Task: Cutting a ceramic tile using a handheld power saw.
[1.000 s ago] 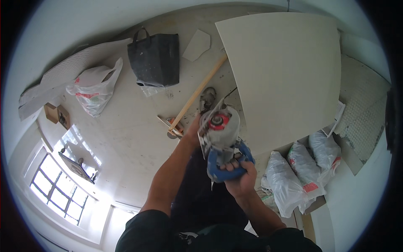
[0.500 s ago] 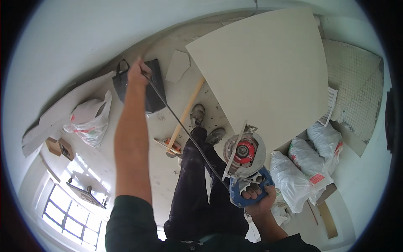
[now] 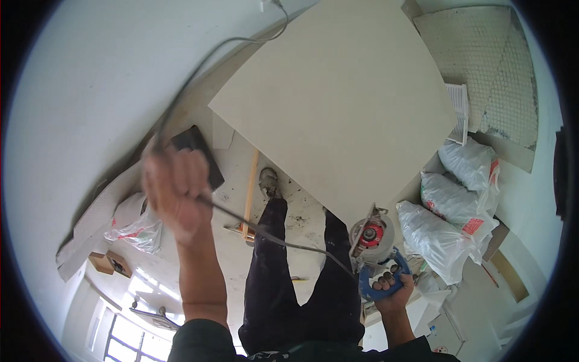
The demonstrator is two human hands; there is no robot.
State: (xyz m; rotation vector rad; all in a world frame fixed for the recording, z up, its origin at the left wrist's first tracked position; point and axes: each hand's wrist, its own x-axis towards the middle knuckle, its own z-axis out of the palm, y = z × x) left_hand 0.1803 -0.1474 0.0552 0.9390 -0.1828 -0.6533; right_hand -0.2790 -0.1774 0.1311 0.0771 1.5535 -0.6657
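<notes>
My right hand (image 3: 395, 291) is wrapped round the blue handle of a circular saw (image 3: 375, 241), with its round blade and red centre facing up beside my right leg. A dark power cord (image 3: 271, 237) runs from the saw across my thighs to my left hand (image 3: 179, 187). Blurred by motion, that hand is raised at the left and closed round the cord. Beyond it the cord loops up along the wall to a white plug (image 3: 269, 5) at the top. A large pale board (image 3: 338, 108) lies in front of me, its near corner close to the saw.
Several stuffed white plastic bags (image 3: 434, 238) stand at the right, near a white grille (image 3: 458, 111) and a mesh-backed sheet (image 3: 482, 66). At the left are a dark bag (image 3: 199, 157), a wooden strip (image 3: 251, 187) and another white bag (image 3: 136, 223).
My left hand has come closer and lower, drawing the cord, which now arcs to the wall. The saw has shifted right and lower. My right foot has gone from sight by the board.
</notes>
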